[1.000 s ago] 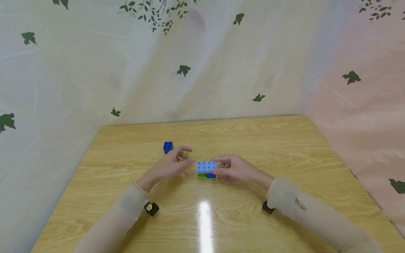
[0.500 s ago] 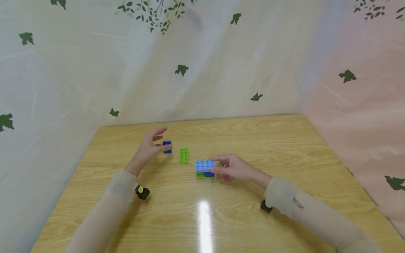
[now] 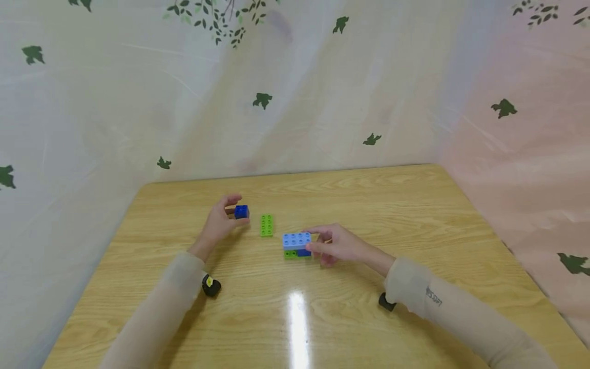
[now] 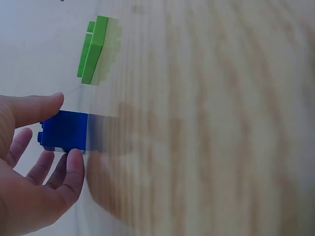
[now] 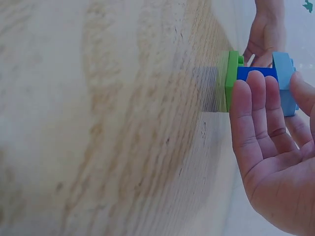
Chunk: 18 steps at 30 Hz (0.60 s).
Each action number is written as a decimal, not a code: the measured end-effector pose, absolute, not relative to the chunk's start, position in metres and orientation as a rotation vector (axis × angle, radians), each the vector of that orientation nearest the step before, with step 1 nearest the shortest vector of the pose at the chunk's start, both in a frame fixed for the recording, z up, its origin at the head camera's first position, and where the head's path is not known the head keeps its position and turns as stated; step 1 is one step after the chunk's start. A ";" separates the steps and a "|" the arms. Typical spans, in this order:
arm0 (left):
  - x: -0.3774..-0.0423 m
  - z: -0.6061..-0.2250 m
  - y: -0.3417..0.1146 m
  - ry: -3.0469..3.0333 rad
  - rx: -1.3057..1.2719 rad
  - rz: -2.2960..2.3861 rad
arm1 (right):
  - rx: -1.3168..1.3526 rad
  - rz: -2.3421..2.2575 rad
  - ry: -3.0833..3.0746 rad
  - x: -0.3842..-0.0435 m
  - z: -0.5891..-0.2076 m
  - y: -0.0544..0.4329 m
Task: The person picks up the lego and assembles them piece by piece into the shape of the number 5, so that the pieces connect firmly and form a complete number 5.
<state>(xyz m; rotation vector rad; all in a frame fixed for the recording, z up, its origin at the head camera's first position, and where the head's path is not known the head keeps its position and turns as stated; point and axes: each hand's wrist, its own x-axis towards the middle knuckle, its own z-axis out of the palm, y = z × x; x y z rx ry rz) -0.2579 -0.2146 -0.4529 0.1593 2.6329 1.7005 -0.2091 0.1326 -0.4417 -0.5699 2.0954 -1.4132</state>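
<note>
On the bench (image 3: 392, 205), the right hand (image 3: 341, 244) and left hand (image 3: 218, 223) both pinch. The right grip has the stack (image 3: 295, 240) (pale blue on top), nearer and right of the lone green brick (image 3: 266, 225); the left grip has the blue block (image 3: 241, 211), farther left.

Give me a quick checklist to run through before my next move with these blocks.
1. Left hand around the loose blue block: ok.
2. Left grip firm: cannot tell.
3. Loose blue block off the table: not ok, it appears to rest there.
4. Right hand holding the stack: ok.
5. Light blue brick on top, studs showing: ok.
6. Green plate apart from loose blue block and stack: ok.
</note>
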 end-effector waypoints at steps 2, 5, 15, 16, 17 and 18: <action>-0.258 -0.454 -0.215 2.644 0.146 1.683 | -0.587 -1.412 2.109 -0.208 -0.442 0.132; -0.257 -0.455 -0.216 2.664 0.123 1.645 | -0.614 -1.408 2.124 -0.205 -0.442 0.130; -0.256 -0.455 -0.219 2.609 0.025 1.564 | -0.698 -1.380 2.135 -0.200 -0.441 0.126; -0.256 -0.455 -0.219 2.595 0.022 1.564 | -0.695 -1.381 2.130 -0.200 -0.441 0.126; -0.256 -0.455 -0.220 2.582 0.022 1.564 | -0.694 -1.383 2.124 -0.200 -0.441 0.126; -0.256 -0.456 -0.220 2.573 0.022 1.561 | -0.691 -1.384 2.119 -0.199 -0.441 0.126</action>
